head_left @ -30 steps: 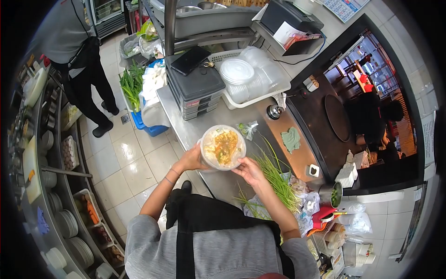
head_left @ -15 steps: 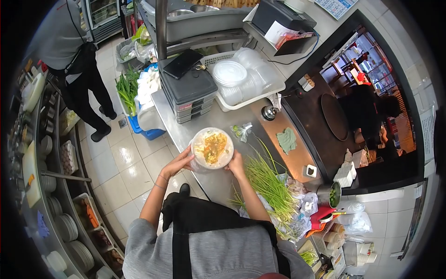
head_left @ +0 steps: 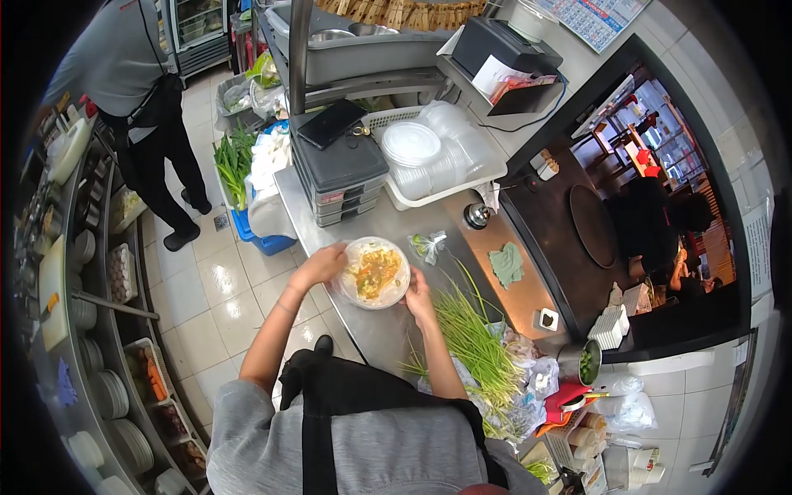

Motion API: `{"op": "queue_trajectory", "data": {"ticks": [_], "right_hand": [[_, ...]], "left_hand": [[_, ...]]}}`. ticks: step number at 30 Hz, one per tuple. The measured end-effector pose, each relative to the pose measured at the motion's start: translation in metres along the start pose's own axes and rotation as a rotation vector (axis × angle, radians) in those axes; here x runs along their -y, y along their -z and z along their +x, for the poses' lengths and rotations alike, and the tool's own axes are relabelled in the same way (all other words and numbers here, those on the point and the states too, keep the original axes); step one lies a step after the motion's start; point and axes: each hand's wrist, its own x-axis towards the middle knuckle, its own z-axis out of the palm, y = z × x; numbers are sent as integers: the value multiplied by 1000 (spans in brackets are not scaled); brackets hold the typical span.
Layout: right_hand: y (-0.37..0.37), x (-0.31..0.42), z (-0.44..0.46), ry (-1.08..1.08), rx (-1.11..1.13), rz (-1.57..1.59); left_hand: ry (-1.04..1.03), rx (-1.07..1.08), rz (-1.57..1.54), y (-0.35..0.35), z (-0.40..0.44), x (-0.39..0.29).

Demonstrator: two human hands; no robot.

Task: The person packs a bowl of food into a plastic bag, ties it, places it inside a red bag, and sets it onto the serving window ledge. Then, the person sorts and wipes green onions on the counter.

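A round clear plastic container with orange-yellow and white food inside is between my two hands at the near edge of the steel counter. My left hand grips its left rim, fingers bent over the edge. My right hand holds the right side, its fingertips partly hidden by the container. Beyond the container lies a small knotted plastic bag with something green in it. Long green stalks are spread just right of my right hand.
Stacked drawers and a white basket of lids and containers stand at the back of the counter. A person stands at upper left, another beyond the hatch. A bell and green cloth lie to the right.
The container has moved left with both hands. My left hand has shifted from the container's side up to its upper left rim. The view has shifted slightly.
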Motion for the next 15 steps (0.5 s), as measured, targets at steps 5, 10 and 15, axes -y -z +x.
{"op": "queue_trajectory", "data": {"ticks": [5, 10, 15], "right_hand": [[3, -3, 22, -60, 146, -226], [15, -15, 20, 116, 119, 135], [17, -19, -17, -62, 171, 562]], "left_hand": [[-115, -301, 747, -12, 4, -64], [-373, -330, 634, 4, -28, -99], [-295, -552, 359, -1, -73, -78]]}}
